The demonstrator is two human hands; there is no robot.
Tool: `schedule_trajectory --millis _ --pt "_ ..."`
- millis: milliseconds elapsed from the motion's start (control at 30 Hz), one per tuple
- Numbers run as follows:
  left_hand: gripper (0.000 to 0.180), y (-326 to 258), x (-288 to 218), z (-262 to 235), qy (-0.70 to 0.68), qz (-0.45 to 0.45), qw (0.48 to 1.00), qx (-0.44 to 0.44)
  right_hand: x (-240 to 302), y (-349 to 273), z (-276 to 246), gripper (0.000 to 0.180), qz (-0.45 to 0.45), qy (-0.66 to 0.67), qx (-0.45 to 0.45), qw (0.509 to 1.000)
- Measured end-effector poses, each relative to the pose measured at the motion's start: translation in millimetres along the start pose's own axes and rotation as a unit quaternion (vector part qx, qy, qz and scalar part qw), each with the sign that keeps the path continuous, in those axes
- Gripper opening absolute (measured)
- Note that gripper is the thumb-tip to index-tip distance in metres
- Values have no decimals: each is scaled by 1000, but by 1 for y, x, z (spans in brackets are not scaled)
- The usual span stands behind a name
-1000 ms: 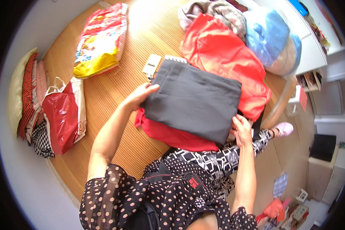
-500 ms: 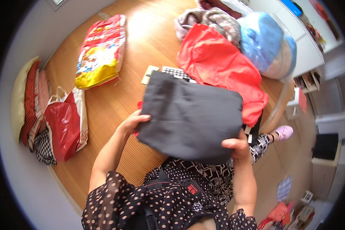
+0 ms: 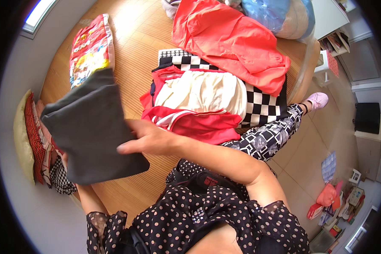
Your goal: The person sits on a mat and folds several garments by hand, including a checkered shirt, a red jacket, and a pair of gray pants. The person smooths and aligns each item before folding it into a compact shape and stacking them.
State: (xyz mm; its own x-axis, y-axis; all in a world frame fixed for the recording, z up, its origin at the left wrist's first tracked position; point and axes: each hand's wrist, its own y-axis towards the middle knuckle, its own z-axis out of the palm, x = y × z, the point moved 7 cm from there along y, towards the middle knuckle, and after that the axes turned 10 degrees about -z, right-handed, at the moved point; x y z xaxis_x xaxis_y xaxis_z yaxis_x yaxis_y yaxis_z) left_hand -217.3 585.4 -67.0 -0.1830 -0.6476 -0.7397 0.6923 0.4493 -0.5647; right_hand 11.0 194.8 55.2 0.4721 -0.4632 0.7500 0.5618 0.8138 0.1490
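Note:
A folded dark grey cloth [image 3: 95, 131] is held up at the left, tilted, between my two hands. My right hand [image 3: 150, 137] reaches across and grips its right edge, thumb on top and fingers underneath. At the cloth's lower left, my left hand [image 3: 65, 160] is mostly hidden beneath it; only part of the fingers shows. Whether the cloth is a garment, I cannot tell. Right of it lie red clothes [image 3: 207, 127] with a cream gathered cloth [image 3: 203, 94] on top. Under these spreads a black-and-white checked cloth [image 3: 264, 103], and a coral garment [image 3: 233, 40] lies beyond.
A red and yellow plastic package [image 3: 92, 48] lies behind the grey cloth, partly covered by it. Cushions and folded fabrics [image 3: 27, 135] lean on the left wall. A blue bundle in clear plastic [image 3: 279, 17] sits far right, near the rounded wooden edge. My leg [image 3: 266, 131] extends right.
Both hands have carried the dark grey cloth left, away from above the red and cream clothes, which now show. The cloth now hides the red and white bag. The view has shifted.

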Motion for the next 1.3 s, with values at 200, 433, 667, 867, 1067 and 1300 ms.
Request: schedule_trajectory --millis 200,433,667,867,1067,1300 --pt "38 34 84 -17 431 -64 888 -145 -3 -117 -140 34 101 -434 -100 890" --pt "40 -14 21 193 639 444 574 -256 74 -146 -168 40 -76 -768 -157 616" --pt "78 -42 160 381 637 389 646 156 32 -147 -151 19 70 -717 -27 693" --pt "26 -41 180 364 686 397 572 213 48 -167 -110 22 168 -491 34 854" --pt "23 -57 133 387 632 169 658 372 97 -161 -109 24 164 -350 31 922" --pt "48 20 82 490 587 411 670 197 171 -124 -213 47 21 -716 -241 654"
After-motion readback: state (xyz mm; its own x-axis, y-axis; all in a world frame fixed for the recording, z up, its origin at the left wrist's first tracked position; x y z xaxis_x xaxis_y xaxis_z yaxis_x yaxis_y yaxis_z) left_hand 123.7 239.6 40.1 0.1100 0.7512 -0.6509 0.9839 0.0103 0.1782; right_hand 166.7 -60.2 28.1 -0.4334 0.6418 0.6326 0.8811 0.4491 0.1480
